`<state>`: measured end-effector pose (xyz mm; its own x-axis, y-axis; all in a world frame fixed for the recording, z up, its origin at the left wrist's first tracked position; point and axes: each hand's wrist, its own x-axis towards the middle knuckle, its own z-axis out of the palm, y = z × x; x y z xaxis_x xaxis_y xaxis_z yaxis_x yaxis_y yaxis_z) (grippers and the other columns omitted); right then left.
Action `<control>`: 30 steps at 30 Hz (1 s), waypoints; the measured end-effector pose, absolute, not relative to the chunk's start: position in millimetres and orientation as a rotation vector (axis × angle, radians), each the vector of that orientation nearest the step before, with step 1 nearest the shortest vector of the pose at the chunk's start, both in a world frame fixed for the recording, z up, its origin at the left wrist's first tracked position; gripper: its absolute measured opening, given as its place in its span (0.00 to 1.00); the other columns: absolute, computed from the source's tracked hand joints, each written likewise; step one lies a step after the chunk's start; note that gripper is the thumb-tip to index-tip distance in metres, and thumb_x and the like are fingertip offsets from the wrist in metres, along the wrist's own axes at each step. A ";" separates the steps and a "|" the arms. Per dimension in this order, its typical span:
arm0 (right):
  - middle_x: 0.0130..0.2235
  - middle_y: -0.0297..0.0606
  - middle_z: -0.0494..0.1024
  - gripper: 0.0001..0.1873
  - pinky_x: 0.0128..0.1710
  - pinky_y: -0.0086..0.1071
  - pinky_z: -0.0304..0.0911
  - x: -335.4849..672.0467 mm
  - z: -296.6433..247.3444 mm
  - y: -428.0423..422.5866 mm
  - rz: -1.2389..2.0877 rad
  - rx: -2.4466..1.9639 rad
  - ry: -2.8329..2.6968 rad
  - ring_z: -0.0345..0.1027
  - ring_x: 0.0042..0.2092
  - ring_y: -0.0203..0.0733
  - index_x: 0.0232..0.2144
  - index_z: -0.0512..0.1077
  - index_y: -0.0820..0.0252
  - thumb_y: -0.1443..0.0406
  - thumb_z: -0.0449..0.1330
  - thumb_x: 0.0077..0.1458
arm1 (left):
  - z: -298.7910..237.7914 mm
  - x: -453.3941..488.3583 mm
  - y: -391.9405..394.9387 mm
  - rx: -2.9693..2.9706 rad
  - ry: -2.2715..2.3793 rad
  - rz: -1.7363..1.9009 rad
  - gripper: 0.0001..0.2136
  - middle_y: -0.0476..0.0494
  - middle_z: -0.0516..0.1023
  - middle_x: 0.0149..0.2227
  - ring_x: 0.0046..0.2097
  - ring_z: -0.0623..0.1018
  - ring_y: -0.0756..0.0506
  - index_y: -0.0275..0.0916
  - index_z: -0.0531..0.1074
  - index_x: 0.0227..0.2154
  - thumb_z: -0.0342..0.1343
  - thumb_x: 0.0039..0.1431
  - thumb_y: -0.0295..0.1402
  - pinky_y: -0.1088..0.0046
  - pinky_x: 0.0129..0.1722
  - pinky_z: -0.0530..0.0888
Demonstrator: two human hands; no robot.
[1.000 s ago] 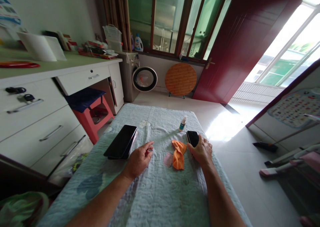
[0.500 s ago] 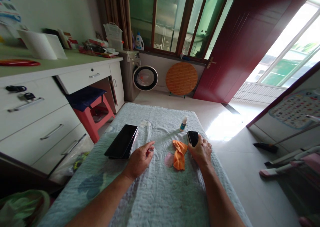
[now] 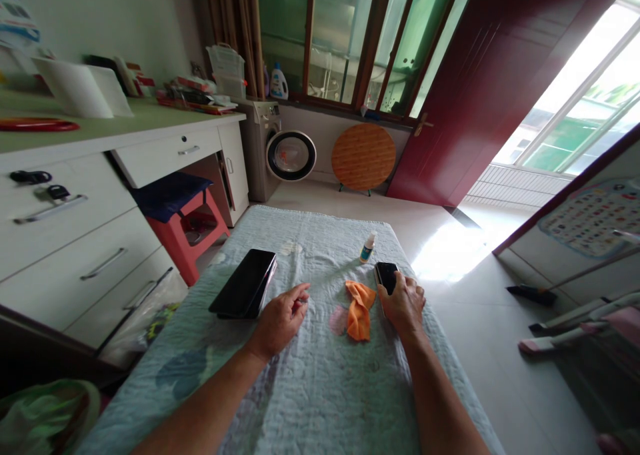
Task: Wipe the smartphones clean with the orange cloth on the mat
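Observation:
My right hand (image 3: 404, 303) is over a black smartphone (image 3: 387, 276) at the right side of the quilted cloth. Its thumb and fingers grip the phone's near part, hiding it. My left hand (image 3: 284, 318) rests on the cloth with fingers curled in. What those fingers hold, if anything, is hidden. Just left of it lies a black tablet in a folding case (image 3: 246, 283), its top panel slightly raised. An orange cloth (image 3: 359, 310) lies crumpled between my hands, near the phone. Beyond it stands a small spray bottle (image 3: 367, 248) with a clear cap.
The pale blue quilted cover (image 3: 320, 381) spreads over the surface before me. On the left are a red stool (image 3: 193, 235) and a desk with drawers (image 3: 100, 221). A washing machine (image 3: 263, 155), its door open, and a round wooden tabletop (image 3: 363, 156) stand at the back.
My right hand has shifted very slightly to the right on the phone, its thumb moving a little. My left hand, the tablet, the orange cloth and the bottle stay put.

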<state>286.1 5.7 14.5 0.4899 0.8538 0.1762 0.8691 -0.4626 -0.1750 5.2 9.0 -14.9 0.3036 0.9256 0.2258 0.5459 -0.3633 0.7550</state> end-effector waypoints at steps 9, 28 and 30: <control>0.54 0.51 0.69 0.31 0.50 0.44 0.57 284.1 13.4 6.2 -0.107 -2.513 -1.472 0.60 0.53 0.59 0.60 0.64 0.63 0.55 0.55 0.57 | -17.3 5.4 8.9 2.083 1.291 0.935 0.17 0.44 0.80 0.42 0.37 0.80 0.47 0.38 0.68 0.53 0.49 0.60 0.30 0.71 0.41 0.75; 0.52 0.47 0.69 0.17 0.54 0.44 0.57 243.3 14.2 -3.9 -0.166 -1.637 -1.881 0.60 0.52 0.49 0.49 0.70 0.60 0.61 0.51 0.61 | 32.5 -31.8 18.1 2.366 2.203 1.022 0.20 0.33 0.67 0.60 0.59 0.67 0.33 0.36 0.66 0.55 0.52 0.61 0.33 0.49 0.61 0.54; 0.52 0.47 0.69 0.16 0.54 0.42 0.57 235.9 12.1 -5.3 -0.145 -1.610 -1.950 0.60 0.52 0.48 0.49 0.71 0.62 0.62 0.50 0.63 | 32.1 -37.7 21.8 2.284 2.354 0.912 0.22 0.29 0.66 0.60 0.58 0.67 0.30 0.34 0.66 0.56 0.54 0.60 0.36 0.47 0.60 0.56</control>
<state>235.9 -5.3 12.1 -0.0849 0.8580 0.5065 0.9234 0.2587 -0.2835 -37.7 21.8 32.1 -0.0810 0.8424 0.5328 0.9815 -0.0256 0.1897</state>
